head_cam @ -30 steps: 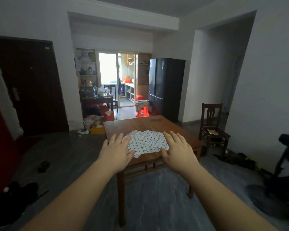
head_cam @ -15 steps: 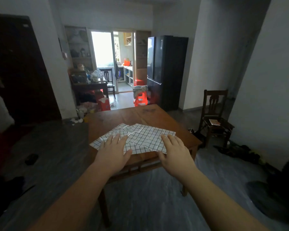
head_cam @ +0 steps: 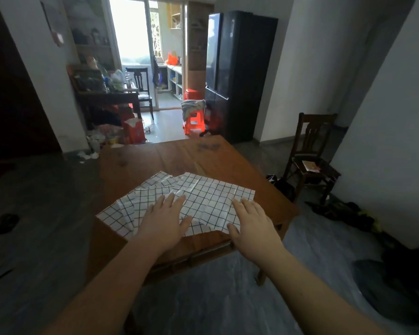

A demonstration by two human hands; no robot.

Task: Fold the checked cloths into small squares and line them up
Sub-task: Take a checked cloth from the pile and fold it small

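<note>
on wooden table (head_cam: 203, 160) — creased checked cloths (head_cam: 211, 197)

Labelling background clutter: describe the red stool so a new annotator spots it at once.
Find the tall black fridge at the back of the room. At the foot of its left side stands a low orange-red plastic stool. Alone among the red things nearby, it has a crumpled grey cloth draped over its seat.

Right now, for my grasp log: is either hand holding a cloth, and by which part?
Nothing is held. The left hand is spread flat over the middle of the cloths, the right hand over their near right edge.
</note>
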